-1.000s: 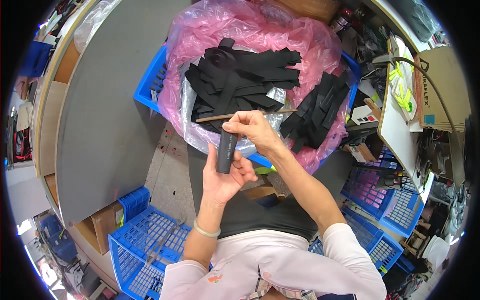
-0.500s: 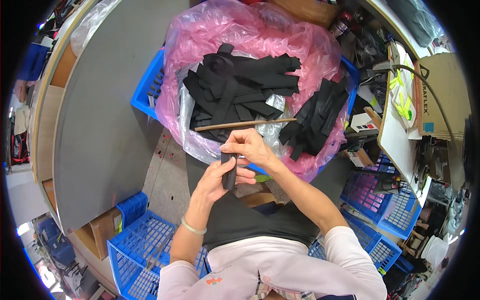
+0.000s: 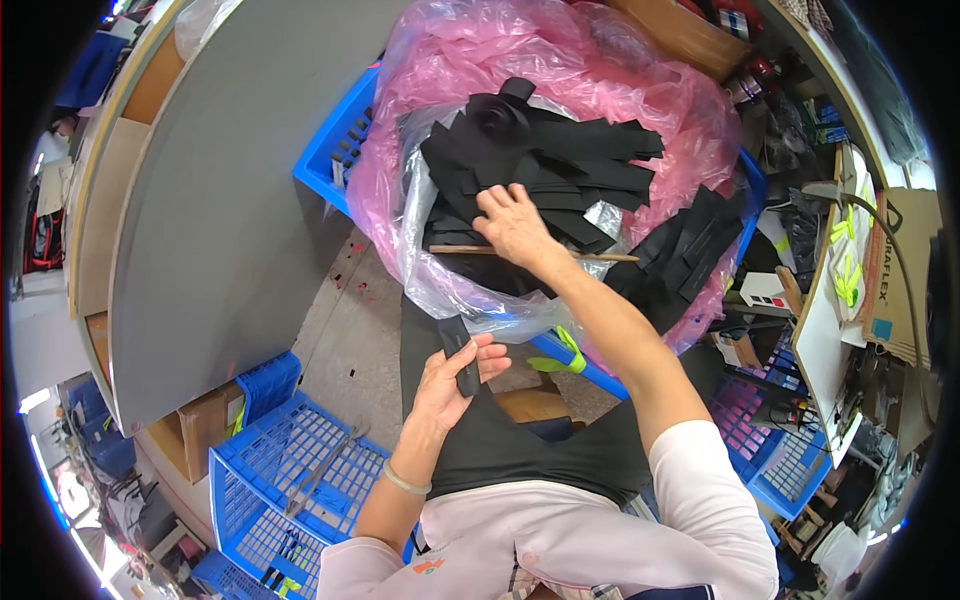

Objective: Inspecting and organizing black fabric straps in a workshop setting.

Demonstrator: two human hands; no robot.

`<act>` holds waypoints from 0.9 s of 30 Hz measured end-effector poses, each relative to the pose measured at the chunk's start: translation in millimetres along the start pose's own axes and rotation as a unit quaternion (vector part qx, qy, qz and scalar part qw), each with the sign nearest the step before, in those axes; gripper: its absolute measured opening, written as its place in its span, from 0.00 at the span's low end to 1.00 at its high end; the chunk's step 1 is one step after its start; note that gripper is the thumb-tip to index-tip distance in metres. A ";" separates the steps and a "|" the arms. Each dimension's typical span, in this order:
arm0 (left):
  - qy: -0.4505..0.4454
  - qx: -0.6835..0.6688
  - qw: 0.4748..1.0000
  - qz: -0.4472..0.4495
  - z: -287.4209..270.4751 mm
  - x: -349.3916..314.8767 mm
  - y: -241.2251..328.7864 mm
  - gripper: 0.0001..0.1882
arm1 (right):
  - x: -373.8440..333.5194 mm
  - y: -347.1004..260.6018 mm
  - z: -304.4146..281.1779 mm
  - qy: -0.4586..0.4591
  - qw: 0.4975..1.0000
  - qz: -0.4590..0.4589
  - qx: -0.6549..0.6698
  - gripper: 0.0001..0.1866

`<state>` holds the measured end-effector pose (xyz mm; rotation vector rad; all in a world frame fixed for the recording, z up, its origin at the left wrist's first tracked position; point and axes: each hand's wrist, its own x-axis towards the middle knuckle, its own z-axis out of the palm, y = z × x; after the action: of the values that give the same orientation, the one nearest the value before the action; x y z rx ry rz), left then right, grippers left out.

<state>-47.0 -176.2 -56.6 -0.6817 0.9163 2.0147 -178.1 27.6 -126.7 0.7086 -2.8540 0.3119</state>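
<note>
My left hand [image 3: 440,388] holds a black fabric strip [image 3: 455,342] upright above my lap, thumb across its front and fingers behind it. My right hand [image 3: 515,230] lies over a pile of black strips [image 3: 590,180], its fingers bent a little and apart. The fingertips touch or hover just above the strips; nothing shows gripped in them. Under that wrist a thin wooden stick [image 3: 455,249] lies across the front of the pile. A coiled black band [image 3: 492,118] sits on top. A second bunch of black strips [image 3: 690,260] lies to the right.
Pink and clear plastic sheeting [image 3: 420,120] lines a blue crate [image 3: 325,150] around the strips. A grey tabletop [image 3: 220,200] stands at left. Blue baskets [image 3: 285,470] stand at lower left, one with scissors [image 3: 325,475]. A white bench [image 3: 820,330] and cardboard box [image 3: 895,270] are at right.
My right hand has left the strip in my left hand and moved forward onto the pile. My left hand keeps the strip. The view has shifted, so the crate sits further right.
</note>
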 end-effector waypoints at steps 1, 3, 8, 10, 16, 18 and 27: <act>0.008 -0.001 1.000 0.026 0.1 -0.6 2.2 0.18 | -3.2 4.3 -0.1 0.019 1.000 0.004 -0.004 0.05; 0.021 0.005 0.998 0.054 -4.1 2.0 10.8 0.18 | -8.6 8.8 -0.7 0.012 1.000 -0.009 0.000 0.10; -0.012 0.023 0.993 0.118 11.5 9.6 20.1 0.16 | -15.4 -1.0 2.8 -0.036 0.999 -0.034 -0.007 0.16; -0.004 0.022 0.992 0.124 20.9 6.3 17.3 0.15 | -15.6 3.5 4.2 -0.063 0.998 -0.021 -0.017 0.12; 0.024 0.012 0.992 0.125 18.7 2.5 16.8 0.12 | -27.8 25.7 4.0 -0.008 0.998 0.029 -0.058 0.06; 0.025 0.009 0.992 0.120 24.0 8.6 13.2 0.12 | -38.0 37.1 1.5 -0.002 0.997 0.043 -0.066 0.05; -0.007 0.160 0.936 0.314 106.0 6.3 25.1 0.17 | -69.1 -3.0 -160.0 0.055 0.912 0.181 0.364 0.07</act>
<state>-86.0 -99.6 10.7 -0.1963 1.5582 2.3160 -96.3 94.7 11.8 0.2186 -2.7004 1.4647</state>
